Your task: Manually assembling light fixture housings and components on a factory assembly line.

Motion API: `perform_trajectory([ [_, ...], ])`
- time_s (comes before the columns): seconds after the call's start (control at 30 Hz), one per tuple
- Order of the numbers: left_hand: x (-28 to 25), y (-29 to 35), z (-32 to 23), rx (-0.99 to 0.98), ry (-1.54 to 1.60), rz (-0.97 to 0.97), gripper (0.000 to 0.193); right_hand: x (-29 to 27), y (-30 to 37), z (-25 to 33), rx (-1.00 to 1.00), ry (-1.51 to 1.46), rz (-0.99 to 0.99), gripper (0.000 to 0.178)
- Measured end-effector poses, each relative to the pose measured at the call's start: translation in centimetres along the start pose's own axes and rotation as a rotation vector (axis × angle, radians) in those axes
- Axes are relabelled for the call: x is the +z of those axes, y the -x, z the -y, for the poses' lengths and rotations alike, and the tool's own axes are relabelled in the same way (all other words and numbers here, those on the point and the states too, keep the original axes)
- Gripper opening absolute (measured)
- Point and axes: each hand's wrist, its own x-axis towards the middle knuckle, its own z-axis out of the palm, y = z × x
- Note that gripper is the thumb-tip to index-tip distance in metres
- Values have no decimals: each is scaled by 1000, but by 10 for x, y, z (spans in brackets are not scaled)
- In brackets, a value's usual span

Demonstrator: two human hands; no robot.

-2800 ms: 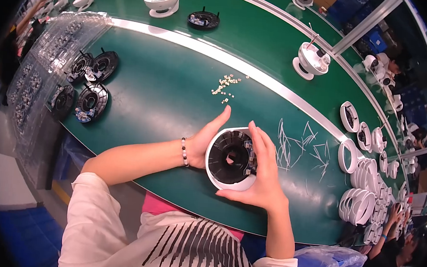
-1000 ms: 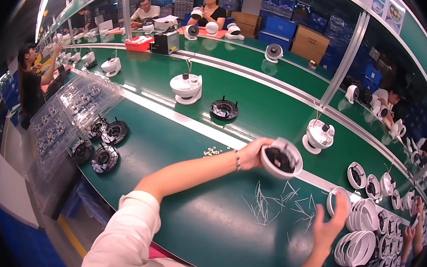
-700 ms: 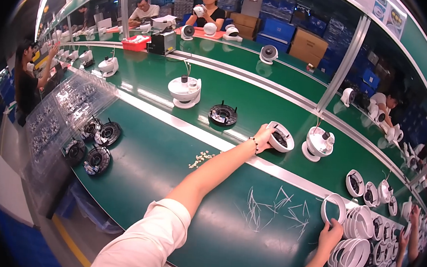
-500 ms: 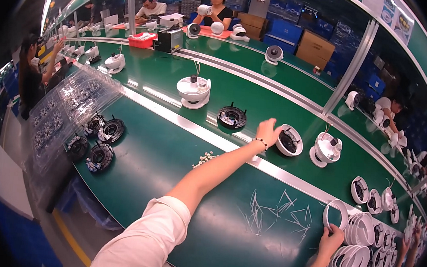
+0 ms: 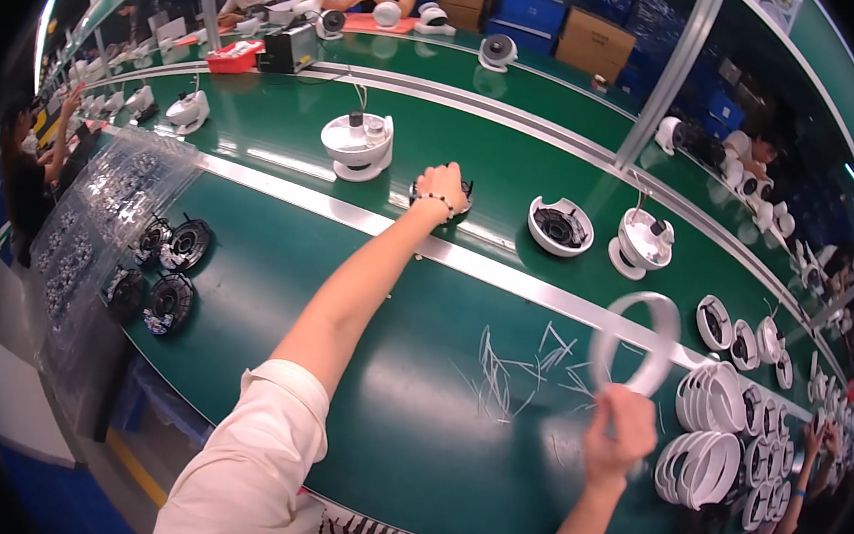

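Note:
My left hand [image 5: 441,190], with a beaded bracelet at the wrist, is closed over a round black plastic part [image 5: 464,208] on the green conveyor belt. The hand covers most of that part, and its fingertips are hidden. In my right hand [image 5: 623,433] is a white plastic ring [image 5: 659,330], raised above the bench and blurred by motion. To the right of my left hand, a white bowl-shaped housing [image 5: 562,239] lies on the belt with a black part inside. Beside it stands a white device base [image 5: 642,242] with wires sticking up.
Several black round parts [image 5: 171,302] lie at the bench's left, near clear plastic bags [image 5: 101,201]. Thin white strips [image 5: 503,378] are scattered mid-bench. Stacked white rings [image 5: 700,469] stand at the right. Another white base [image 5: 356,146] sits on the belt. Co-workers sit beyond.
My left hand has moved left from beside the white housing onto the black part. My right hand has lifted the white ring away from the stacks, up and to the left.

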Motion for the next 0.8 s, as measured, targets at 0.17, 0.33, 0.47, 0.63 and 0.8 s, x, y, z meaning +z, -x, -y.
perform_trajectory([
  [0.17, -7, 3, -9, -75, -138, 131, 64, 27, 12, 37, -131, -283, 138, 19],
  [0.33, -10, 0, 10, -114, -2, 200, 59, 35, 27, 55, -175, -365, 219, 19],
  [0.47, 0, -3, 30, -76, 94, 51, 31, 32, 27, 76, -206, -389, 254, 19],
  [0.63, -6, 18, 35, -88, 318, 314, 44, 33, 33, 123, -144, -455, 367, 14],
  [0.8, -14, 42, 29, -222, 531, 308, 43, 40, 35, 176, -74, -476, 622, 17],
])
